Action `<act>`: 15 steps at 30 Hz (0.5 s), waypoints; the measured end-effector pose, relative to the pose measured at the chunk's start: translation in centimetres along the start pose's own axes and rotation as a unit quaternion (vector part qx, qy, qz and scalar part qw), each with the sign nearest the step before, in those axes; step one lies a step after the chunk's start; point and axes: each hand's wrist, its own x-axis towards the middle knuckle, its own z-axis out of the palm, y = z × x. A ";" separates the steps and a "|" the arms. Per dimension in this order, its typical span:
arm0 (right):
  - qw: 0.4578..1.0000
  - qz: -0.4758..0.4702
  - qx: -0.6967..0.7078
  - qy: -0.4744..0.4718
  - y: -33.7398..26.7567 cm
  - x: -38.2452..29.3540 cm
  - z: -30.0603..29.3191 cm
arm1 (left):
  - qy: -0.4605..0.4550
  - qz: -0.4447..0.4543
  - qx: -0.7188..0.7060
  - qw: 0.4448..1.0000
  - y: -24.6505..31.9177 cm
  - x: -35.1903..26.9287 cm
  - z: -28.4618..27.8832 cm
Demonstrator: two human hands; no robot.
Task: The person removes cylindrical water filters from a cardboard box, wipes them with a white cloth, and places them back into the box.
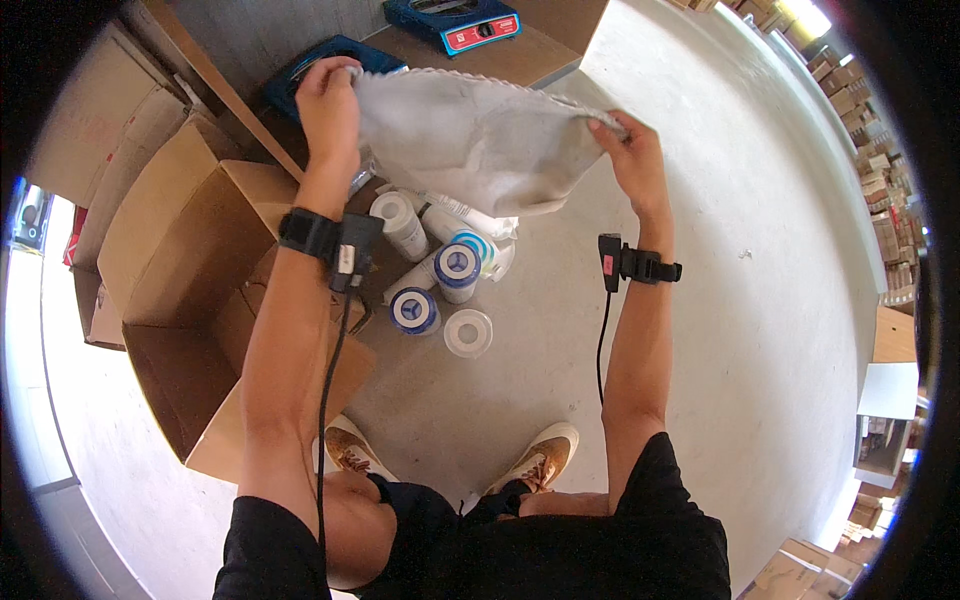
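Observation:
Stretched between my two hands is a whitish cloth sack (472, 135), its stitched or frayed edge along the top. My left hand (330, 112) pinches the upper left corner, and my right hand (634, 154) grips the upper right end. Below the sack, on the floor, lie several white filter cartridges: one upright plain cartridge (401, 225), two with blue-rimmed ends, a rear one (457, 271) and a front one (415, 311), and some lying ones partly hidden. A translucent plastic ring (469, 334) rests flat just in front of them.
An open cardboard box (187, 292) stands at my left, its flaps spread. Beyond my hands sit a blue device with a red panel (454, 22) on a brown board and another blue device (375, 54). Stacked cartons (877, 172) line the far right.

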 end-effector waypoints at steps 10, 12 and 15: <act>0.975 -0.149 0.159 -0.045 -7.4 0.1 5.0 | -0.204 0.235 0.216 0.926 3.9 -7.4 8.8; 0.976 -0.125 0.176 -0.034 -6.6 0.2 5.8 | -0.227 0.160 0.233 0.932 3.7 -5.9 7.5; 0.988 -0.107 -0.069 0.083 -1.4 0.4 6.5 | -0.201 0.156 0.174 0.951 3.5 -5.3 6.5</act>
